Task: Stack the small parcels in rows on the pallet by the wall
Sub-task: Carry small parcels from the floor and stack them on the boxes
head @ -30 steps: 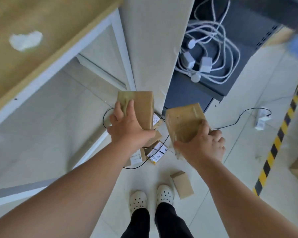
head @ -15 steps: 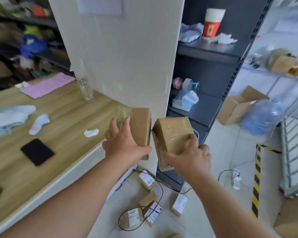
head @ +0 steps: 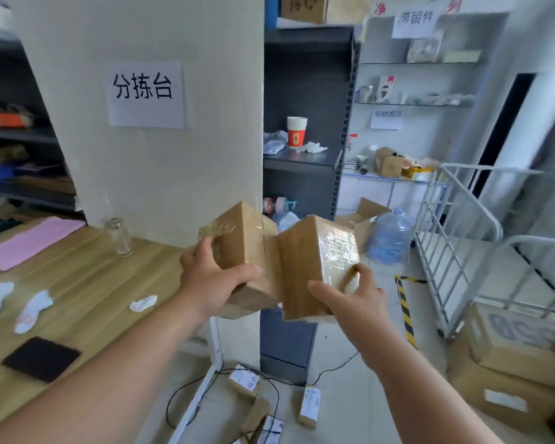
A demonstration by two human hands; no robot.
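I carry two small brown taped parcels at chest height in front of a white pillar. My left hand point(head: 210, 278) grips the left parcel point(head: 241, 241), thumb across its front face. My right hand point(head: 353, 294) grips the right parcel point(head: 314, 261) from below, fingers curled up its shiny taped side. The two parcels touch along their inner edges. Several more small parcels point(head: 310, 403) with white labels lie on the floor among black cables, below my arms. No pallet is in sight.
A wooden table point(head: 87, 283) with a glass jar point(head: 118, 232), a pink sheet and a black pad stands at the left. Dark shelving point(head: 302, 161) is beyond the pillar. A white wire cage trolley point(head: 455, 238), a water jug point(head: 390, 238) and large cartons point(head: 510, 363) are at the right.
My view has swung up from the floor to room level. Both hands have lifted their parcels and brought them together until they touch.
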